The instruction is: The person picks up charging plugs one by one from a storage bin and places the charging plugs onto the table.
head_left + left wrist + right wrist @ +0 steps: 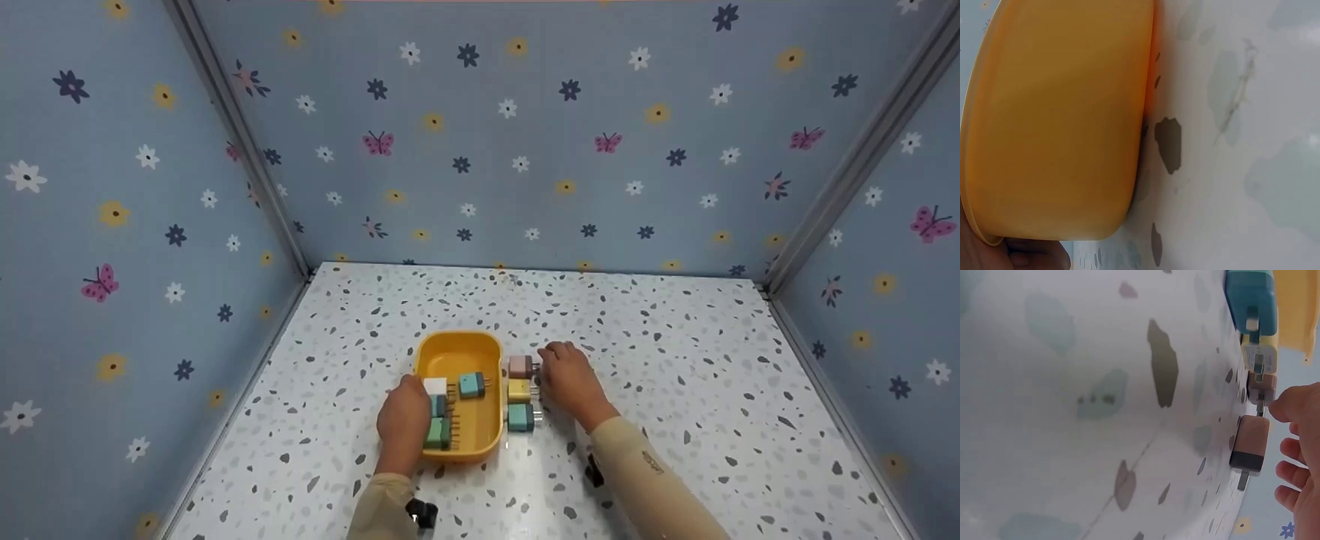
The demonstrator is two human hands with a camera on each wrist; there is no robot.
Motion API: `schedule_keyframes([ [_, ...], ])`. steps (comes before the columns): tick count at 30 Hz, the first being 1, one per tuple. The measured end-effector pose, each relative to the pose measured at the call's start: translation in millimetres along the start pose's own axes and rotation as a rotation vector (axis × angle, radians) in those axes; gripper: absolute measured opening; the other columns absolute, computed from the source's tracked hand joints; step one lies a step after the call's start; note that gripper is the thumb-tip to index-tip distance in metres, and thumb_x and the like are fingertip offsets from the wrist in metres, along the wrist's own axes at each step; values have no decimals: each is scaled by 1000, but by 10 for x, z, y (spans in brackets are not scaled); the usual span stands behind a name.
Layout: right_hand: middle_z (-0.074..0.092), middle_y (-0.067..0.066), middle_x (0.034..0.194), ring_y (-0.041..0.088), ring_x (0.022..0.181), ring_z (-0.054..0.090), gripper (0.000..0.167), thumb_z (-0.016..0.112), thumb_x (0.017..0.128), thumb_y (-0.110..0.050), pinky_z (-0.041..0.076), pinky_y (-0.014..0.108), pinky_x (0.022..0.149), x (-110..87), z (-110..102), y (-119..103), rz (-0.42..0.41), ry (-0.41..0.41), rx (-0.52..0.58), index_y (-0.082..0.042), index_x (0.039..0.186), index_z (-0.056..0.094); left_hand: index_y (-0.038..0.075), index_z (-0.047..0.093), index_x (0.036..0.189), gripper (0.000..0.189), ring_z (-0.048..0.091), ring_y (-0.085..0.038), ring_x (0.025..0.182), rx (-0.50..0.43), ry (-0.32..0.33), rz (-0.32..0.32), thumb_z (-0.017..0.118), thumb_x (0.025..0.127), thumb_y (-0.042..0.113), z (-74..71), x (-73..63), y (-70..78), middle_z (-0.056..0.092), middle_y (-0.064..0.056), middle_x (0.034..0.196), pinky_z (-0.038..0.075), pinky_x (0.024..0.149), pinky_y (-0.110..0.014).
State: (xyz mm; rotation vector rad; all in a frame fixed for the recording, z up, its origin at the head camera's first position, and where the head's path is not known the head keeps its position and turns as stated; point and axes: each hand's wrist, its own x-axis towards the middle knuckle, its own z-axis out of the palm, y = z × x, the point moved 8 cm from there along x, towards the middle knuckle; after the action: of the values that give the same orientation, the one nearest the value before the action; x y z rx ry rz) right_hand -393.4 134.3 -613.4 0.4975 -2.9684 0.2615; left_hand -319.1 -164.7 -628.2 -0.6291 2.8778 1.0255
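Observation:
My left hand (pixel 405 421) grips the left side of a yellow plastic tub (pixel 480 444), thumb over the rim; in the left wrist view the tub's outer wall (pixel 1061 135) fills much of the picture. Inside lie a white plug (pixel 435 386), a blue plug (pixel 471 385), another blue one partly hidden, and a green plug (pixel 437 433). To the tub's right, pink (pixel 519 366), yellow (pixel 518 391) and teal plugs (pixel 520 417) stand in a column, prongs rightward. Beside them is my right hand (pixel 571 381), fingers loosely bent, close to another pink plug (pixel 1249 441) in the right wrist view.
A white speckled tabletop (pixel 675 352) lies under everything. Blue panels (pixel 517 135) with flowers and butterflies enclose it at the back and both sides, joined by grey metal posts (pixel 240 135).

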Motion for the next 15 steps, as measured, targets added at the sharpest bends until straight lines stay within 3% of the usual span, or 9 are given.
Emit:
schedule_keyframes([
  [8, 58, 8, 138, 26, 131, 54, 42, 66, 99, -19, 42, 45, 113, -118, -68, -128, -68, 41, 66, -9, 139, 60, 8, 59, 112, 41, 58, -22, 72, 26, 12, 9, 28, 112, 34, 10, -10, -15, 65, -8, 87, 46, 66, -41],
  [15, 58, 6, 136, 24, 129, 55, 39, 62, 98, -19, 43, 43, 111, -125, -129, -244, -115, 65, 100, -11, 136, 61, 7, 59, 114, 42, 58, -22, 74, 14, 12, 11, 27, 113, 35, -8, 4, 14, 65, -8, 89, 47, 68, -41],
])
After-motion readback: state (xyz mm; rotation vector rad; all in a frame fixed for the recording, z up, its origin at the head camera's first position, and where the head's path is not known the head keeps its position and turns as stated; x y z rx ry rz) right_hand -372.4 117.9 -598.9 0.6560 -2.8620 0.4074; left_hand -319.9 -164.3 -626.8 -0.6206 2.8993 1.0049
